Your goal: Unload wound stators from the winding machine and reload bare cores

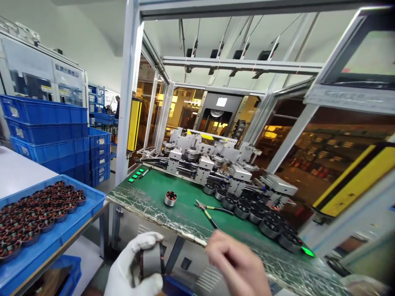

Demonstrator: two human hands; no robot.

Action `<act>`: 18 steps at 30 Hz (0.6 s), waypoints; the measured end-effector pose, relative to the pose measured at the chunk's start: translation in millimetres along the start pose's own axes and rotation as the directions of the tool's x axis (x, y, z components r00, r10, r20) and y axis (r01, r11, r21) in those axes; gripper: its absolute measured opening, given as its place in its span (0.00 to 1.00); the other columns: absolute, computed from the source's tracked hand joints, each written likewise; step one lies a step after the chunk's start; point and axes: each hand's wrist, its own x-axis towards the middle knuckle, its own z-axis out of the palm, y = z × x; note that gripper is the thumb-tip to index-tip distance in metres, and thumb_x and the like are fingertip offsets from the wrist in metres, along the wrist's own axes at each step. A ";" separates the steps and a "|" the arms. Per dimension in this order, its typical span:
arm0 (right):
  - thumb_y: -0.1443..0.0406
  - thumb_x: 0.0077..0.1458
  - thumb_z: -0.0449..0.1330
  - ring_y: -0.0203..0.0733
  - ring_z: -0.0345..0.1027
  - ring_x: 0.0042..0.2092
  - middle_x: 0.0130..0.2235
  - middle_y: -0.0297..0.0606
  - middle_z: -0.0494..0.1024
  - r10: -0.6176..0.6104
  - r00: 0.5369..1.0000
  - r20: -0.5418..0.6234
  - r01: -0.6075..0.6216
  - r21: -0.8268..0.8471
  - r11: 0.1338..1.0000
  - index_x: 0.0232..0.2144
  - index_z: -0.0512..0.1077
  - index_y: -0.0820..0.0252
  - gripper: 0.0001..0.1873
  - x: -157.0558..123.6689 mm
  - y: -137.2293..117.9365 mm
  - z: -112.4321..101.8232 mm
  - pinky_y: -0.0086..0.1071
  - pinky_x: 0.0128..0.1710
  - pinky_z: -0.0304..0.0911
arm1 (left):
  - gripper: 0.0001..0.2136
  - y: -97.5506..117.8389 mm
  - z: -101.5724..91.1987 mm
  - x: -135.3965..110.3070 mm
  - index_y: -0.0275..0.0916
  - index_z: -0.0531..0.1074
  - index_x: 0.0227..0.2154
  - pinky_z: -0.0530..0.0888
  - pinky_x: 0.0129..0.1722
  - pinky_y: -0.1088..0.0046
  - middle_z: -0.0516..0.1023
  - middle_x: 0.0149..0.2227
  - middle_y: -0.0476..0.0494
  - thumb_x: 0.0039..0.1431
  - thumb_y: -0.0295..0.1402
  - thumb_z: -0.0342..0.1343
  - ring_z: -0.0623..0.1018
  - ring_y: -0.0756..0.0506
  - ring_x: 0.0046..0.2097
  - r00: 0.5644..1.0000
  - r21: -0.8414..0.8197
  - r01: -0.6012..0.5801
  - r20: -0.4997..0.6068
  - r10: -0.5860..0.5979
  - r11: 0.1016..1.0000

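My left hand [132, 267], in a white glove, is wrapped round a grey cylindrical motor part [152, 261] with copper-coloured winding at its edge. It is held in front of the green bench, below its edge. My bare right hand [236, 263] is closed, its fingers curled in at the bench's front edge; whatever they may hold is hidden. Just beyond it lies a pair of cutting pliers [207, 211] with yellow-and-black handles, jaws apart. A single silver-ringed motor part [170, 198] with copper windings stands upright on the green bench top [185, 213].
Several dark-topped motor parts [242, 209] line the bench's right side. Behind them runs a row of metal fixtures [205, 164]. At left, a blue tray [92, 201] holds many copper-wound parts, with stacked blue crates [46, 131] beyond. Yellow guards [134, 125] flank the frame.
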 end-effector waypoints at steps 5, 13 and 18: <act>0.49 0.58 0.58 0.57 0.67 0.59 0.57 0.56 0.72 0.348 0.931 0.110 -0.248 -0.510 0.823 0.54 0.70 0.68 0.31 19.5 103.9 -34.3 0.49 0.61 0.63 | 0.17 21.6 1.6 9.7 0.42 0.79 0.44 0.81 0.46 0.76 0.84 0.47 0.41 0.49 0.30 0.69 0.83 0.42 0.48 0.952 0.195 -0.254 -0.125 0.281 0.947; 0.45 0.62 0.51 0.64 0.59 0.65 0.63 0.58 0.66 0.478 0.819 0.317 -0.180 -0.649 0.739 0.62 0.66 0.72 0.40 -30.6 150.1 -40.1 0.64 0.65 0.52 | 0.16 20.7 7.3 5.2 0.41 0.76 0.43 0.79 0.50 0.77 0.82 0.49 0.41 0.51 0.27 0.68 0.82 0.44 0.51 0.954 0.254 -0.255 -0.093 0.286 0.933; 0.58 0.62 0.55 0.59 0.71 0.53 0.56 0.55 0.72 0.049 0.920 0.389 0.219 -0.613 0.759 0.61 0.65 0.67 0.29 -69.3 106.9 -44.2 0.52 0.50 0.73 | 0.16 14.1 11.8 3.5 0.39 0.76 0.43 0.79 0.50 0.71 0.81 0.50 0.36 0.51 0.28 0.69 0.82 0.42 0.51 0.965 0.211 -0.228 -0.085 0.250 0.950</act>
